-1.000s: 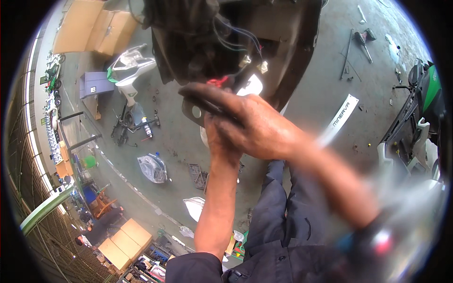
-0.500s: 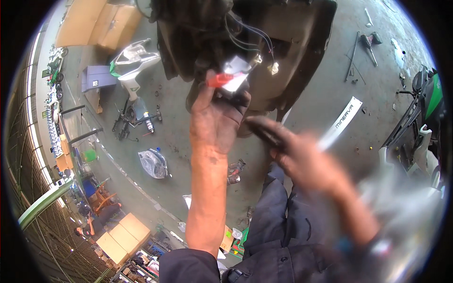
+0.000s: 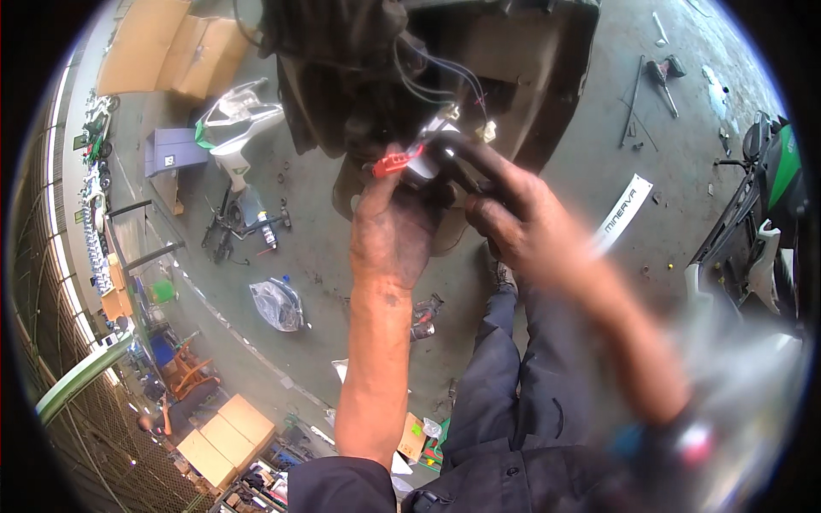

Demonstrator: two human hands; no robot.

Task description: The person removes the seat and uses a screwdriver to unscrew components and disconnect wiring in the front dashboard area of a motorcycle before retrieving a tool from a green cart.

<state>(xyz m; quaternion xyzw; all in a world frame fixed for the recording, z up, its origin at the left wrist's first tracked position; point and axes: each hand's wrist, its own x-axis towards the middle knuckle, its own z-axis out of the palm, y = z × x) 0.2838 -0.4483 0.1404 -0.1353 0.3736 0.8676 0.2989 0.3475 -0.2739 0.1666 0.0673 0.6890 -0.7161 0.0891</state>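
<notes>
My left hand (image 3: 398, 227) is raised beneath a dark machine body (image 3: 505, 51), its fingers closed around a small red connector (image 3: 395, 162). Beside the connector, a silvery-white part (image 3: 421, 168) shows between the blackened fingers. My right hand (image 3: 505, 201) reaches in from the right, its index finger and thumb curled close to this part. Something dark with a shiny spot lies at those fingers; its kind is not clear. Thin wires (image 3: 457, 73) hang from the body above, and a cream plug (image 3: 487, 131) dangles at their end.
On the floor to the right lie a white printed strip (image 3: 624, 214), a power tool (image 3: 664, 79) and a long rod (image 3: 633, 103). A green and black motorcycle (image 3: 770, 197) stands at the far right. Left are white fairings (image 3: 239, 115), a plastic-wrapped part (image 3: 276, 305) and cardboard boxes (image 3: 227, 436).
My right hand has moved up and left, from beside my left wrist to the silvery part. My left hand keeps its grip on the red connector. The view has shifted slightly.
</notes>
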